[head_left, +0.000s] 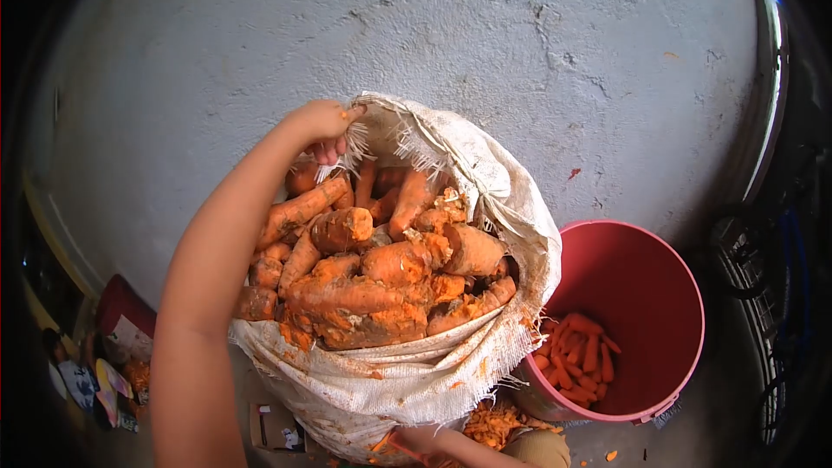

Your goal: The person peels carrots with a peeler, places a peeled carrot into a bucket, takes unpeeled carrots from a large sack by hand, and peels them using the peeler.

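A white woven sack (364, 394) with frayed edges stands wide open, heaped with whole carrots (355, 299), several of them dirty, broken or rough-skinned. My left hand (325, 128) reaches across to the far left side of the opening, its fingers closed on the frayed rim. Low at the front, my right hand (416, 440) is against the outside of the sack, close to the bottom of the view. Its fingers are hidden, so their grip cannot be made out.
A red bucket (650, 295) with peeled carrots (579, 355) inside stands right of the sack. Orange peelings (494, 425) lie between them on the floor. Behind rises a rough grey-blue wall (433, 26). Packets (113, 381) lie at left; a dark metal frame (750, 277) is at right.
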Tool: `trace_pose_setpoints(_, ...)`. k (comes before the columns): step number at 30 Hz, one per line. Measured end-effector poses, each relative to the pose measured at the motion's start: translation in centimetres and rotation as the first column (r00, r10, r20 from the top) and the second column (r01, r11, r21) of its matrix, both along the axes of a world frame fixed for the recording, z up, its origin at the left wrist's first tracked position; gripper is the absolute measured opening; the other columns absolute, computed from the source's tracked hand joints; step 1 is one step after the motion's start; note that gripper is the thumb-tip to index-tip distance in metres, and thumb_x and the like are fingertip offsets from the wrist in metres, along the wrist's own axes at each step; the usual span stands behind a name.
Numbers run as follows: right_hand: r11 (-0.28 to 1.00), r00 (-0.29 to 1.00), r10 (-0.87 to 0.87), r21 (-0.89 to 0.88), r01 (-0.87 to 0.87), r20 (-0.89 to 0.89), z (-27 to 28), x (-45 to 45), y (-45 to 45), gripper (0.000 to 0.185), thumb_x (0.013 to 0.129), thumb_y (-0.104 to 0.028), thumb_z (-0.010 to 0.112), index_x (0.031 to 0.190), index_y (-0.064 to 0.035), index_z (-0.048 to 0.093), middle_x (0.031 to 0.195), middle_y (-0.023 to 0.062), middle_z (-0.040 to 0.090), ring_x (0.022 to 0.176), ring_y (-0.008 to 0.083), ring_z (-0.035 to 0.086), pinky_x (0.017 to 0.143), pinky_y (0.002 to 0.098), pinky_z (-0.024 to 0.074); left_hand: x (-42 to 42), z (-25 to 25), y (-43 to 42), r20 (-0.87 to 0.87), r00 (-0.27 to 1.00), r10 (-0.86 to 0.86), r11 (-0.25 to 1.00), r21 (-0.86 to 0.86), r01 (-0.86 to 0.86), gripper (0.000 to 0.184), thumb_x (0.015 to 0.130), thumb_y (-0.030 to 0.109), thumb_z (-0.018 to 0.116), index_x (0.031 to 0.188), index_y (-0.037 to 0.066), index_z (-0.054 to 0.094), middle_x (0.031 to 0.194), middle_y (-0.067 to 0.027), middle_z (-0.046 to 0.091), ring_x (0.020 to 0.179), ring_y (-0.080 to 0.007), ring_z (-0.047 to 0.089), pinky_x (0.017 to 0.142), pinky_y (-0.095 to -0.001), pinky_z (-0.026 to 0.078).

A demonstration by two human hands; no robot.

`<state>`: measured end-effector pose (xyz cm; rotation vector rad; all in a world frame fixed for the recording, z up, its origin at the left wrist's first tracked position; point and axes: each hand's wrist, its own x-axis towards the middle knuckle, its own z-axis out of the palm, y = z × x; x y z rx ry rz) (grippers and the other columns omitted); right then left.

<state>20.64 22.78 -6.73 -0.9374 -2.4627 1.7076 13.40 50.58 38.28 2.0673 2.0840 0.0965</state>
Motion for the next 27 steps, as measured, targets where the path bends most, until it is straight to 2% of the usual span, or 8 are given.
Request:
trace_pose_setpoints(4,0.997,0.989,-0.044,0.055,0.052,-0.142,-1.9,0.0,0.3,0.033,0.085,-0.031,0.037,0.102,-0.0059,0.049,0.092,0.0176,0.058,0.083,0.0319,0.056,0.073,0.0370,0.0424,1.5,-0.2,1.0,0.159,0.987,-0.007,1.000,-0.019,0.010,0.064,0.085,0.052,0.025,0.071,-0.001,0.058,0.054,-0.0103,0.059,0.041,-0.0150,0.056,0.037,-0.0275,0.043)
trace_pose_setpoints(8,0.999,0.997,-0.015,0.050,0.019,-0.071,-0.8,0.1,1.3,0.033,0.085,-0.031,0.037,0.102,-0.0060,0.049,0.092,0.0176,0.058,0.083,0.0319,0.056,0.073,0.0370,0.0423,2.1,-1.3,2.3,0.298,0.954,0.004,0.999,-0.048,0.011,0.062,0.085,0.048,0.033,0.101,-0.009,0.048,0.064,-0.0151,0.060,0.047,-0.0162,0.058,0.038,-0.0240,0.047)
trace_pose_setpoints(9,0.999,0.998,-0.011,0.046,0.014,-0.062,-0.6,0.1,1.4,0.033,0.085,-0.031,0.037,0.102,-0.0061,0.049,0.092,0.0176,0.058,0.083,0.0319,0.056,0.073,0.0370,0.0423,2.1,-1.4,2.1,0.327,0.945,0.017,0.987,-0.154,0.036,0.059,0.085,0.042,0.038,0.116,-0.009,0.036,0.088,-0.0203,0.058,0.057,-0.0172,0.061,0.042,-0.0226,0.049)
trace_pose_setpoints(13,0.999,0.999,0.006,0.052,-0.005,-0.035,-0.3,0.1,1.7,0.033,0.085,-0.031,0.037,0.102,-0.0062,0.049,0.092,0.0176,0.058,0.084,0.0319,0.056,0.073,0.0371,0.0423,2.4,-2.1,1.1,0.278,0.925,-0.260,0.914,-0.237,0.328,0.044,0.086,0.022,0.040,0.123,0.000,0.031,0.128,-0.0174,0.032,0.072,-0.0194,0.062,0.054,-0.0255,0.052)
trace_pose_setpoints(16,0.999,1.000,0.013,0.048,-0.011,-0.023,-0.3,0.1,1.8,0.033,0.085,-0.031,0.037,0.103,-0.0063,0.049,0.093,0.0176,0.057,0.084,0.0320,0.056,0.073,0.0371,0.0422,4.1,-2.6,1.3,0.095,0.950,-0.299,0.914,-0.257,0.313,0.036,0.083,0.016,0.040,0.117,0.004,0.042,0.122,-0.0160,0.041,0.076,-0.0206,0.061,0.057,-0.0283,0.052)
trace_pose_setpoints(18,0.999,1.000,0.016,0.050,-0.015,-0.018,-0.4,0.0,1.8,0.033,0.085,-0.031,0.037,0.103,-0.0064,0.049,0.093,0.0176,0.057,0.084,0.0320,0.056,0.073,0.0371,0.0422,5.2,-2.9,1.0,-0.036,0.973,-0.229,0.920,-0.334,0.204,0.032,0.077,0.016,0.043,0.104,0.004,0.055,0.093,-0.0113,0.061,0.073,-0.0226,0.059,0.062,-0.0362,0.048)
trace_pose_setpoints(21,0.998,1.000,0.023,0.051,-0.022,-0.013,-0.2,0.1,2.0,0.033,0.085,-0.031,0.037,0.103,-0.0065,0.049,0.093,0.0176,0.057,0.084,0.0320,0.056,0.073,0.0371,0.0422,5.8,-4.0,2.5,-0.413,0.755,-0.509,0.861,-0.263,0.436,0.032,0.072,0.012,0.047,0.101,0.002,0.057,0.099,-0.0121,0.059,0.080,-0.0277,0.058,0.071,-0.0359,0.045)
trace_pose_setpoints(27,0.998,1.000,0.018,0.059,-0.017,-0.007,0.1,0.4,2.3,0.033,0.085,-0.031,0.037,0.103,-0.0067,0.049,0.093,0.0176,0.057,0.084,0.0320,0.056,0.073,0.0372,0.0421,4.0,-8.3,10.8,-0.063,0.929,-0.365,0.858,-0.410,0.310,0.032,0.075,0.017,0.051,0.104,0.004,0.057,0.101,-0.0146,0.058,0.089,-0.0271,0.056,0.076,-0.0376,0.044)
